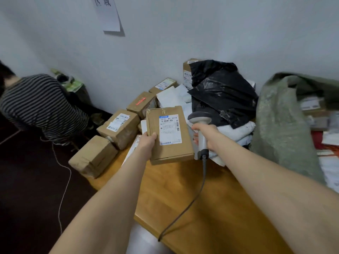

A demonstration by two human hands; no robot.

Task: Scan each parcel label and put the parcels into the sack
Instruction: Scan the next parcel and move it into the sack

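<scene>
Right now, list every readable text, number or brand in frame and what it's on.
"501E- M1 A218": label on the held parcel; fine print below is blurred.
"cnpc", uncertain: top of the upright box by the wall.
On the wall sheet: large handwritten characters, cut off by the frame edge.
Labels on the other boxes and the red sticker: too small to read.

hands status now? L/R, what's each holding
Left hand: closed, grips the flat cardboard parcel at its left edge, label facing up.
Right hand: closed, grips the barcode scanner by its handle, beside the parcel.
</scene>
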